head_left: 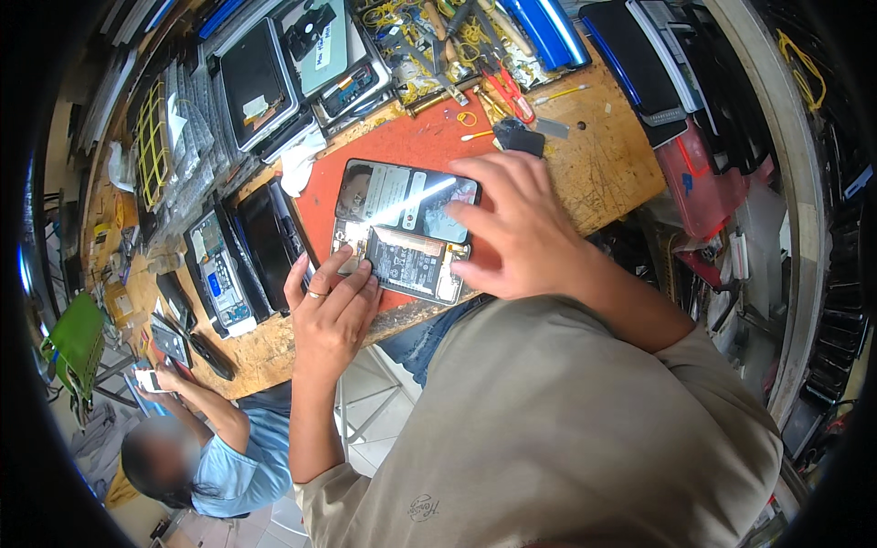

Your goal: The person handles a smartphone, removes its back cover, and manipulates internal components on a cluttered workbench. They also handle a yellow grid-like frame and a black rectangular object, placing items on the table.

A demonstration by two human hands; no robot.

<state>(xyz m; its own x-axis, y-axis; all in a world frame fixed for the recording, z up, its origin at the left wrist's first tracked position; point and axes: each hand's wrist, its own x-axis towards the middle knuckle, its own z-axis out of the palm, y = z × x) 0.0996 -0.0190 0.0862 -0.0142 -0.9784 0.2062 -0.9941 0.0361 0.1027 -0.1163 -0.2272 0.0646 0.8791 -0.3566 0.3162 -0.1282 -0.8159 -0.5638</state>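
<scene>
Sleeve: my grey shirt (548, 429) fills the foreground.
Left hand (331, 315): fingers together, flat on opened tablet (402, 239).
Right hand (512, 233): fingers spread, pressing its glass.
Tablet: on red mat (402, 142) (thin, fragile, I'd grip edges).

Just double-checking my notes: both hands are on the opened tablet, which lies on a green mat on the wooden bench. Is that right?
Not quite. The mat is red, not green, as the head view shows. The rest holds: the left hand and right hand both rest on the opened tablet, which lies on that mat on the wooden bench.
</scene>
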